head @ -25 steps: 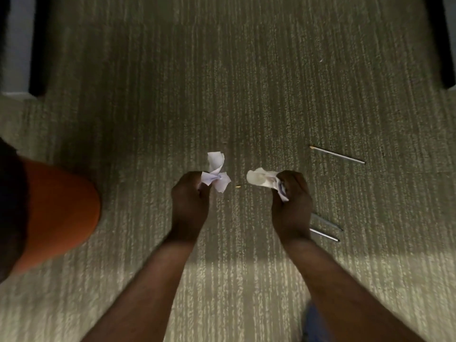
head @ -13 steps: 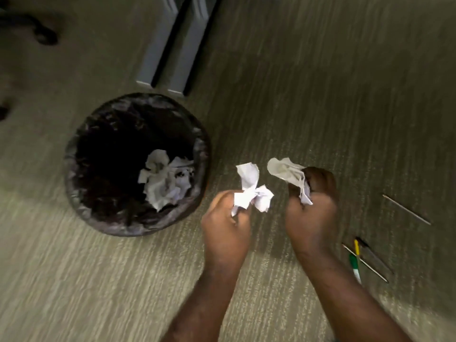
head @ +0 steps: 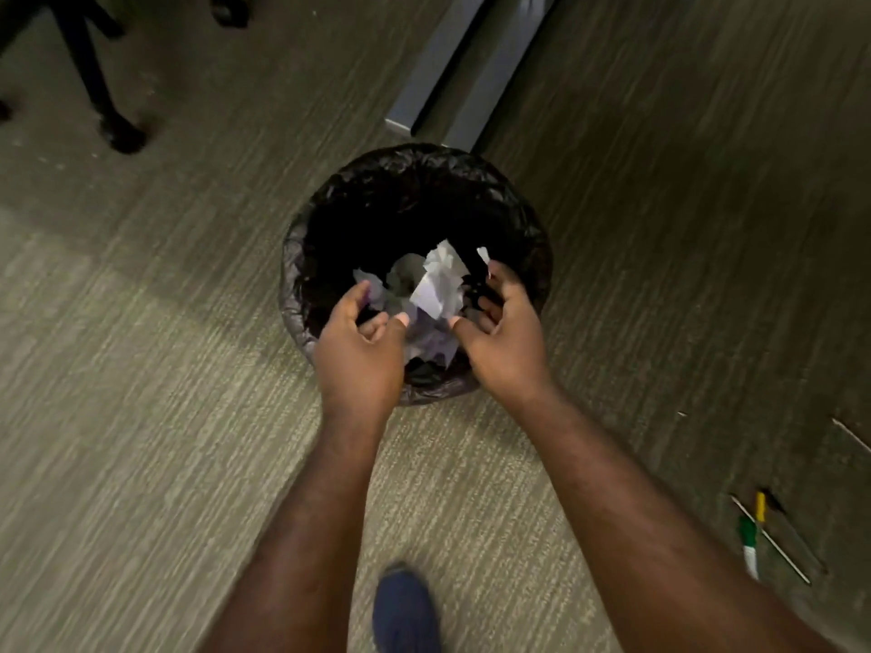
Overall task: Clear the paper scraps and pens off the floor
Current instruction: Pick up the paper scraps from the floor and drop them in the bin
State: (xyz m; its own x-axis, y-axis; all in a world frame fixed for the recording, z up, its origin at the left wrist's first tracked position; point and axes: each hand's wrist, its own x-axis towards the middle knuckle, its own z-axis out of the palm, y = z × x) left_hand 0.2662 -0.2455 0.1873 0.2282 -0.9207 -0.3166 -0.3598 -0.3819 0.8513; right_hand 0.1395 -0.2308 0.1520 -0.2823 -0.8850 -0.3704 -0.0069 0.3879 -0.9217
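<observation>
At about ten o'clock, well apart from the work, stand the black legs of a chair (head: 101,94) on the carpet (head: 141,417). Near the centre sits the bin (head: 301,256), lined with a black bag, with grey furniture legs (head: 452,73) just beyond it at twelve o'clock. The left hand (head: 360,351) hangs over the bin's near rim at seven o'clock of its mouth, fingers spread and holding nothing. Between the hands, crumpled paper scraps (head: 438,285) lie inside the bin — one pale piece looks to be mid-drop or resting on top, I cannot tell which. The right hand (head: 504,341) is at five o'clock of the mouth, fingers loosened; a small white sliver (head: 483,254) shows at its fingertips, and whether it is pinched or falling is unclear.

To finish this step well, I judge both hands should open fully over the middle of the mouth, not the rim, so light scraps do not flutter onto the carpet. A shoe (head: 405,610) shows at six o'clock. At four o'clock, the pens (head: 754,530) lie on the floor, with another thin stick (head: 850,435) at three o'clock — those come next.
</observation>
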